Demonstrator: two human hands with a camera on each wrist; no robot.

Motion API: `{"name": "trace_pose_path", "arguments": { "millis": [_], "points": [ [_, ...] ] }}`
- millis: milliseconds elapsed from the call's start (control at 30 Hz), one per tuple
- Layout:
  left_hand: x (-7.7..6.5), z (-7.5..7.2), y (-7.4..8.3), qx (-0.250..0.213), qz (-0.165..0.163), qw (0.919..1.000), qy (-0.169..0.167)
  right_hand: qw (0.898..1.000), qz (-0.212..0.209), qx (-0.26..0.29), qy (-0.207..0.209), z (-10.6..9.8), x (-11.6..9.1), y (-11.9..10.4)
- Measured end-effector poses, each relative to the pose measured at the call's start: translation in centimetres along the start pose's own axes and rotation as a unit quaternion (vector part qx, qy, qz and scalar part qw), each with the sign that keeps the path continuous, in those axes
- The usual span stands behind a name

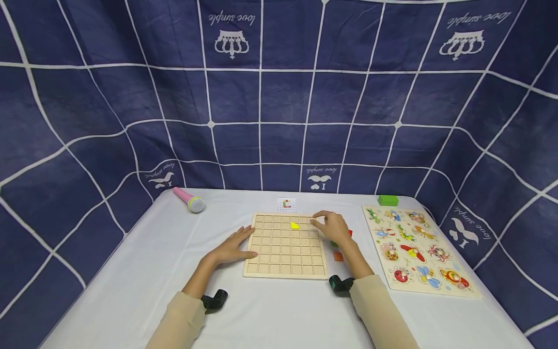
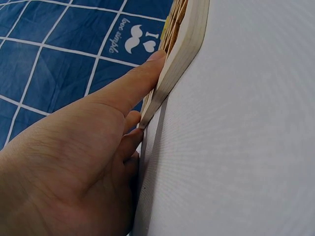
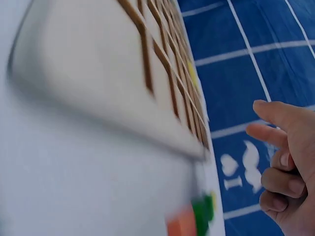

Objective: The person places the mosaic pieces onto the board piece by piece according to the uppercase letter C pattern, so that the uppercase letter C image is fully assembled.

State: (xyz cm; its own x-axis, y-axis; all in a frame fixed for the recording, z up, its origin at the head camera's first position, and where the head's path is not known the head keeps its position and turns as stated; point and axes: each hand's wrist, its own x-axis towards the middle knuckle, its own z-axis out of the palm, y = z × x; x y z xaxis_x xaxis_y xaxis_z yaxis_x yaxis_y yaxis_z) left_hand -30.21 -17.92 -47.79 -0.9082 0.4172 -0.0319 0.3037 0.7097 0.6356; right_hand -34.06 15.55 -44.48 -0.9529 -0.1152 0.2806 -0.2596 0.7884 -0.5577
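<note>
At centre frame, let the straight-fingered left hand (image 1: pixel 231 248) steady the board (image 1: pixel 285 257), the loose, empty right hand (image 1: pixel 333 227) clearing the yellow tile (image 1: pixel 295 226).

L grip (image 1: pixel 232 248): thumb spread; R grip (image 1: pixel 335 229): thumb/idx apart, other 3 curled.

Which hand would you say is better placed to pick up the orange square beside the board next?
Probably the right hand: it looks free and is nearer the orange square, while the left hand touches the left edge of the grid board.
</note>
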Motion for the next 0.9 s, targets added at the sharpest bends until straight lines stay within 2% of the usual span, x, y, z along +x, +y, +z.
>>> {"name": "trace_pose_path", "arguments": {
  "millis": [233,433,633,900],
  "points": [
    [0.0,-0.1,0.0,0.003,0.002,1.0000,-0.002,1.000,-0.001,-0.002,0.024,-3.7,-1.3,3.7],
    [0.0,0.0,0.2,0.001,-0.003,1.0000,-0.003,0.999,0.024,-0.025,0.020,-5.5,-2.7,6.4],
    [0.0,0.0,0.2,0.000,-0.001,1.0000,-0.002,0.998,0.043,-0.035,-0.013,-5.7,-3.5,7.8],
    [0.0,-0.1,0.2,0.001,0.000,1.0000,-0.003,0.995,0.076,-0.056,-0.041,-5.2,-3.5,8.3]
  ]
}}
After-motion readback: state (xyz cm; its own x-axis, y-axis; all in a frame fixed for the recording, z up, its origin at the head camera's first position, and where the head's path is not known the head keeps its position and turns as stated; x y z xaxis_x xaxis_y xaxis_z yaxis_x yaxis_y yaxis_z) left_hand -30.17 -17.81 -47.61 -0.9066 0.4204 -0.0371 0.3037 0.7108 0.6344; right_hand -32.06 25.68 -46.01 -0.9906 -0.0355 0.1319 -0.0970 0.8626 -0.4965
